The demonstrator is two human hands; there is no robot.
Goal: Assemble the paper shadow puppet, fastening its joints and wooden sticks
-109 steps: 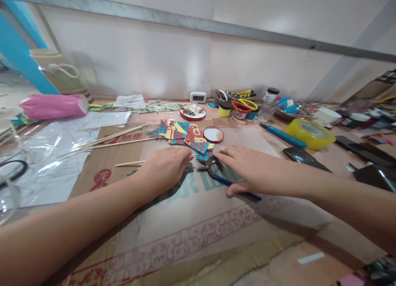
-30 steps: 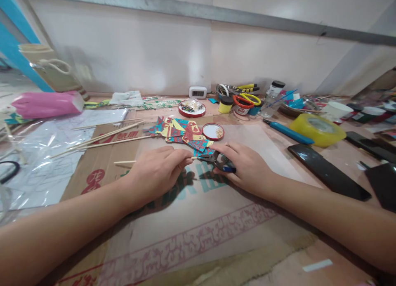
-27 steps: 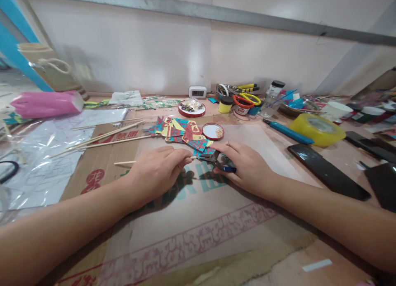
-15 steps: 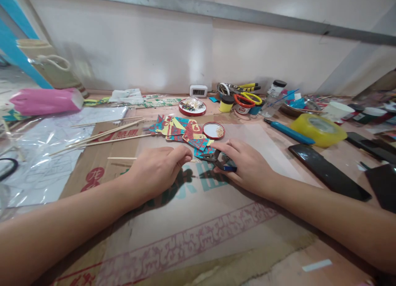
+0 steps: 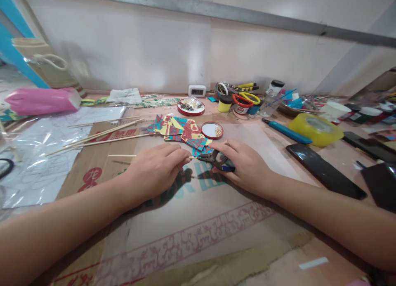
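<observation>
Steady stick [image 5: 122, 155], careful pliers [image 5: 213, 157]
The left hand [image 5: 156, 164] pinches the stick near its tip; the right hand [image 5: 246, 159], fingers curled round the pliers, would best squeeze gently.

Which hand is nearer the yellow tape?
Right. The right hand, on the pliers, is short of the tape, to its left; the left hand, holding a stick, is much farther left.
</observation>
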